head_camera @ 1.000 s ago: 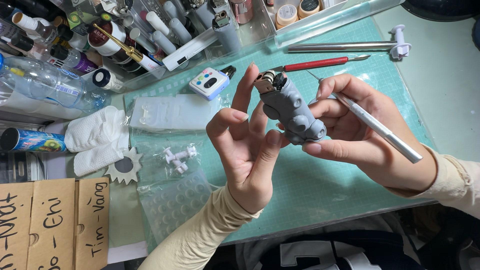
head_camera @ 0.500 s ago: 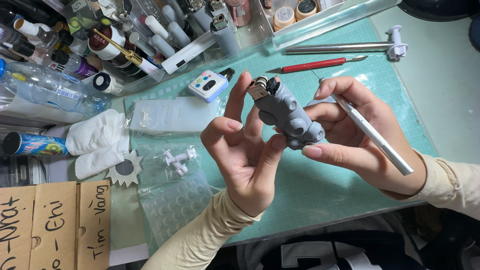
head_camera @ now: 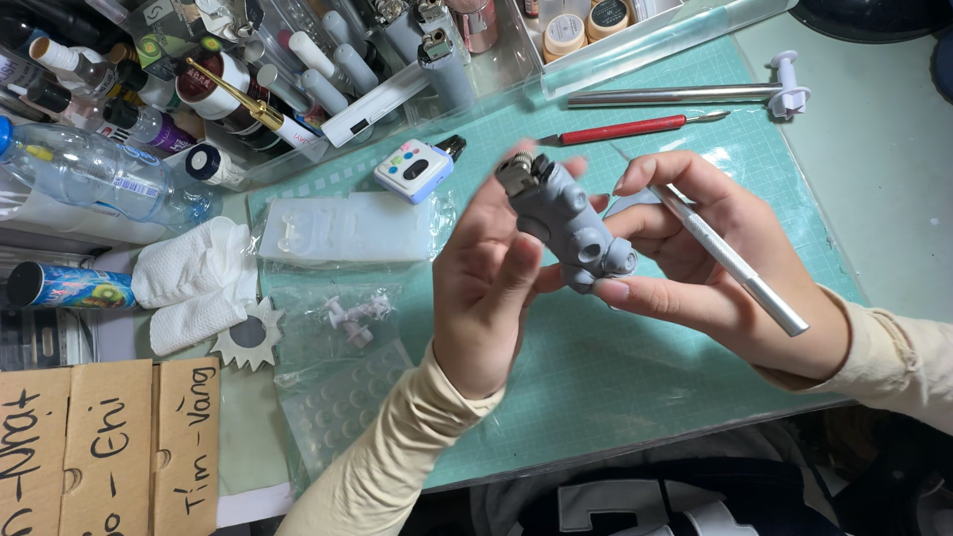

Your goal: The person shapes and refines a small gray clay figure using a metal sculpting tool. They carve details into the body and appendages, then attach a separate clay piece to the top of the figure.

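Both hands are raised above the middle of the green cutting mat (head_camera: pixel 615 377), which covers the tabletop. The left hand (head_camera: pixel 486 288) is mostly open, palm turned toward the camera, fingers extended upward; its fingertips rest against the left side of a grey moulded figure part (head_camera: pixel 571 223). The right hand (head_camera: pixel 715 263) is partly closed: thumb and fingers pinch the lower end of the grey part, and a silver craft knife (head_camera: pixel 730 263) lies across the same fingers, its handle pointing toward the right edge of the mat. The grey part is tilted, with a metal-coloured cap at its upper end.

On the mat near its far edge lie a red-handled tool (head_camera: pixel 625 127) and a small white device with coloured buttons (head_camera: pixel 415 169). A translucent mould (head_camera: pixel 342 228) sits at the mat's left edge, with folded white tissue (head_camera: pixel 194 278) just beside it.
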